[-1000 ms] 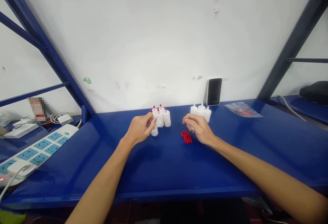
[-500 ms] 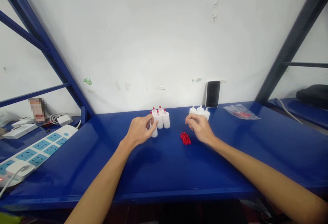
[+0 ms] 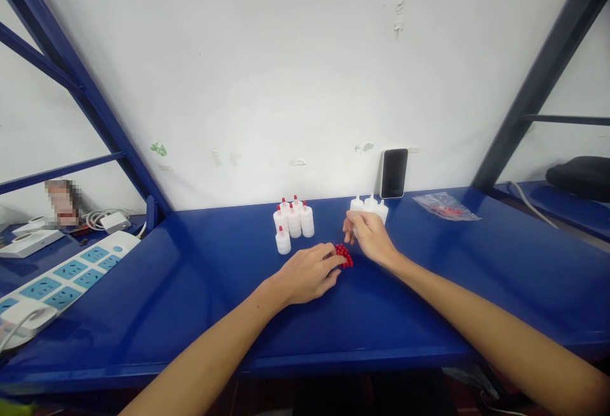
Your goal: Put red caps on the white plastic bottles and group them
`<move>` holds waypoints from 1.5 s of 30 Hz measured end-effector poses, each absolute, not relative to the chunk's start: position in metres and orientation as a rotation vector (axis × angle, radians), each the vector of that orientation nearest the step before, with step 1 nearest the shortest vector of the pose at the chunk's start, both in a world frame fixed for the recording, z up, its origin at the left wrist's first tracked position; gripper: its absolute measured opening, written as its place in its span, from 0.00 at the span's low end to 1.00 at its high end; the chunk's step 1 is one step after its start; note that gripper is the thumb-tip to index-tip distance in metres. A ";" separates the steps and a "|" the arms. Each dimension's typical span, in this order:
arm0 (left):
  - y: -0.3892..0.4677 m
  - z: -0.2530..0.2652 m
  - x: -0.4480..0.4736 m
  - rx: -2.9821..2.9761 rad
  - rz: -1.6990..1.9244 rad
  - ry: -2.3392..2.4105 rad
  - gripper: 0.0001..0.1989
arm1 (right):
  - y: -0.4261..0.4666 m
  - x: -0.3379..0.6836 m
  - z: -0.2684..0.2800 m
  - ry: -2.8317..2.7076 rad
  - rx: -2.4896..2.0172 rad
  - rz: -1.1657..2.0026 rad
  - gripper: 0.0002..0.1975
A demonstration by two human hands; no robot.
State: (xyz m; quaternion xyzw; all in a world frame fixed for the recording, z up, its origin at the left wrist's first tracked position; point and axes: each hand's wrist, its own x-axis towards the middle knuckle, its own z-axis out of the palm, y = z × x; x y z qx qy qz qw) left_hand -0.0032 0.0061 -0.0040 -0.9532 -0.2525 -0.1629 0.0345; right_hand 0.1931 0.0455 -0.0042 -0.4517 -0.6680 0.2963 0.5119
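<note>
My left hand [image 3: 312, 271] reaches over a cluster of small red caps [image 3: 342, 251], with its thumb and fingers apart and the fingertips at the caps. A small white squeeze bottle with a red tip cap [image 3: 283, 242] stands upright to the left of that hand. Behind it, several more red-capped white bottles [image 3: 294, 220] stand close together. My right hand [image 3: 369, 235] has its fingers curled just in front of white bottles with bare nozzles [image 3: 370, 202], covering their lower parts. What lies inside those curled fingers, if anything, is hidden.
A dark-screened white device [image 3: 394, 173] leans on the wall at the back. To its right lies a clear plastic bag [image 3: 447, 207] with red pieces inside. At the left are a power strip [image 3: 71, 273] and cables. Blue frame posts flank the blue table [image 3: 200, 321].
My left hand has left the front red-capped bottle, which now stands by itself, and has moved right to the red caps. My right hand stays nearly in place.
</note>
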 end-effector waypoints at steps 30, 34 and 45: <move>0.018 -0.004 -0.011 -3.434 -0.764 -0.989 0.04 | 0.040 0.194 0.004 -1.851 -1.053 0.529 0.15; 0.018 -0.003 -0.011 -3.472 -0.769 -1.010 0.04 | 0.041 0.194 0.004 -1.973 -0.998 0.488 0.14; 0.018 -0.005 -0.006 -2.929 -1.610 -0.979 0.05 | 0.034 0.196 0.009 -2.227 -0.876 0.516 0.04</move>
